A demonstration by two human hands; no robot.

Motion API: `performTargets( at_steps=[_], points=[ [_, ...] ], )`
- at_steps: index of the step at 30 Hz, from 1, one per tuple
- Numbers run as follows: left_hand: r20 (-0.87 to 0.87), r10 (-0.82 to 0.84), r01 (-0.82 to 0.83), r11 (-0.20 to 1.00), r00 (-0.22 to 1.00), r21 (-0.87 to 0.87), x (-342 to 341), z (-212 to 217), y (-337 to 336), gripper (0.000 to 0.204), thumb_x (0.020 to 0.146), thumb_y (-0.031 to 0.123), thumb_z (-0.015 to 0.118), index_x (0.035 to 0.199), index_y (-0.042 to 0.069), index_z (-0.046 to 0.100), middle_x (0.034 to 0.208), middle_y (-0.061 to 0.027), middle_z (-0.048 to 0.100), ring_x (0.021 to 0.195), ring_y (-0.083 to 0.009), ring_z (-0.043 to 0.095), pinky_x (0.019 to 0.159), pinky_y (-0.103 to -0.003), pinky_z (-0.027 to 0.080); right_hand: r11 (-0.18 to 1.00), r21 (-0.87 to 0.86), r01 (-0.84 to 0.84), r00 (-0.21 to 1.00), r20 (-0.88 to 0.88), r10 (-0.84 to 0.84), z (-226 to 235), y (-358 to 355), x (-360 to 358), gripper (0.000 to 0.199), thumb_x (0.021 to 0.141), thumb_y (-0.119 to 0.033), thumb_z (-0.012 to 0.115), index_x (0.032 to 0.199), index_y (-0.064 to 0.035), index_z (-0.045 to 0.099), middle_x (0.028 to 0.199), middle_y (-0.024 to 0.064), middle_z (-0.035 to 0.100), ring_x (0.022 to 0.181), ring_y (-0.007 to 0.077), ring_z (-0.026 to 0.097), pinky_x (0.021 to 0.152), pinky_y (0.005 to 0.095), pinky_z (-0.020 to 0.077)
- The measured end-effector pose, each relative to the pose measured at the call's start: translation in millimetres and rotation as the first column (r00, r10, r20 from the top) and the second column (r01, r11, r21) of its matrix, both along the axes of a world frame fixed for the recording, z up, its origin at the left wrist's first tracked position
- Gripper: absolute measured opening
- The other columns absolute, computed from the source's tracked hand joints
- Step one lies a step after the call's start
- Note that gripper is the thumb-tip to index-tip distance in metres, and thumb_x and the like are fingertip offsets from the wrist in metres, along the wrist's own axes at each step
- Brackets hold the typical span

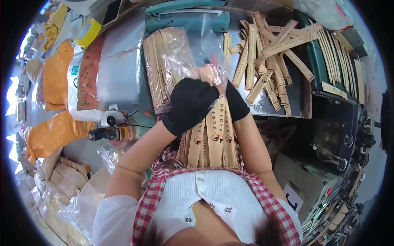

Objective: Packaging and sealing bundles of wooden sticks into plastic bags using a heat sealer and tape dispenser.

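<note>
Left hand [189, 104] and right hand [234, 102], both black-gloved, clamped together on a stack of long tan paper sleeves [210, 137] half inside a clear plastic bag [205, 49], above the grey tabletop [123, 82].

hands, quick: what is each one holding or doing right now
Left hand: closed on the strip bundle.
Right hand: mostly hidden, at the bundle and clear bag; grip cannot be told.
</note>
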State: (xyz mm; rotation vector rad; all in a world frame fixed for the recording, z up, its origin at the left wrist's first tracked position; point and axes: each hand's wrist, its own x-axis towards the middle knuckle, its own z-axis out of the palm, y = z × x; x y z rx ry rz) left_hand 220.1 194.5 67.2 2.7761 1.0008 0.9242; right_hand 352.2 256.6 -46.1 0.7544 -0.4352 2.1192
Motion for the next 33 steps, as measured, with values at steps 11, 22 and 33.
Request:
performTargets(
  at_steps=[11,22,33],
  points=[
    [0.265,0.123,-0.11,0.992,0.957,-0.063,-35,-24,-29,0.021,0.075,0.006,0.067,0.095,0.011,0.067,0.072,-0.0052,0.057,0.065,-0.0248,0.054,0.059,-0.038,0.043,0.698,-0.098,0.709,0.341,0.914,-0.219,65,-115,14,0.052,0.09,-0.027,0.059,0.13,0.0013,0.044,0.125,0.012,0.054,0.107,0.0174,0.058,0.088,0.0304,0.0517],
    [0.451,0.56,-0.376,0.817,0.694,-0.437,-94,-19,-29,0.007,0.088,0.008,0.049,0.091,0.003,0.052,0.082,-0.0105,0.052,0.077,-0.0207,0.052,0.074,-0.031,0.043,0.84,0.369,0.398,-0.403,0.893,-0.201,62,-118,-10,0.041,0.091,-0.033,0.061,0.12,-0.006,0.053,0.092,0.0035,0.062,0.067,0.0116,0.057,0.056,0.0257,0.0442],
    [0.392,0.381,-0.199,0.88,0.837,-0.43,-93,-41,26,0.02,0.075,0.009,0.069,0.091,0.004,0.058,0.082,-0.0142,0.064,0.081,-0.0309,0.065,0.071,-0.039,0.051,0.402,0.901,-0.161,-0.908,0.025,-0.418,33,-40,32,0.02,0.08,-0.015,0.061,0.09,0.0012,0.054,0.08,0.0191,0.062,0.078,0.0328,0.063,0.067,0.0403,0.0497]
  ],
)
